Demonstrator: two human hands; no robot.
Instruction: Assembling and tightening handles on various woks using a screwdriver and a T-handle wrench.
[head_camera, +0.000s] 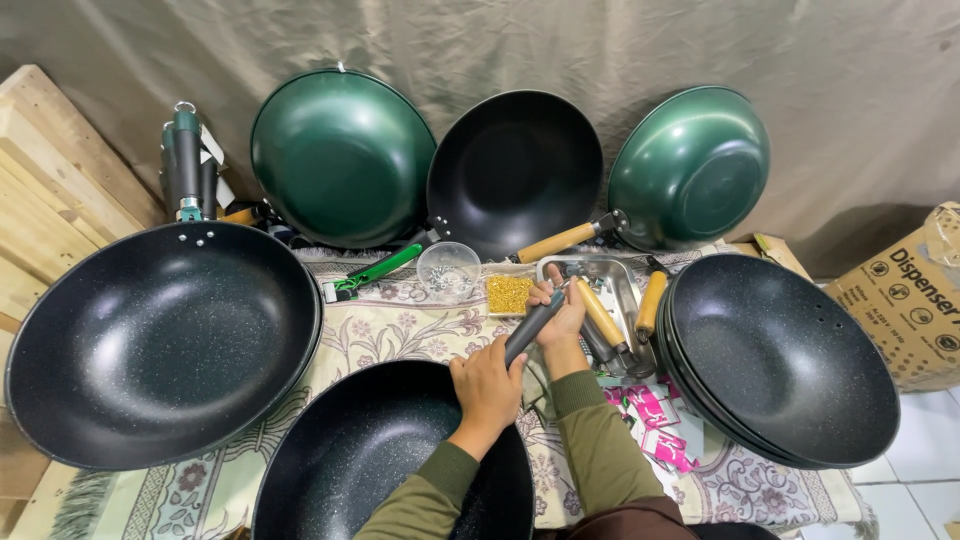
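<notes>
A large black speckled wok (160, 340) fills the left of the frame, resting on a patterned cloth (390, 335). A stack of similar black woks (785, 360) sits at the right edge of the cloth. At the bottom centre lies another black wok (370, 460), its rim under the person's left forearm. Along the top, leaning against a grey drape, stand a green wok (340, 155) at upper left, a black wok (515, 170) in the middle and a second green wok (690, 165) with a wooden handle at upper right. A cardboard box (915, 305) stands at the far right.

In the centre, a metal tray (622, 285) holds wood-coloured handles. Beside it to the left are a clear glass bowl (448, 268) of small metal parts and a small heap of yellow fasteners (508, 293).

The left hand (487, 385) grips the lower end of a dark grey handle (533, 326), just above the bottom wok's rim. The right hand (563, 312) is closed around the upper end of that same handle, at the tray's near corner.
</notes>
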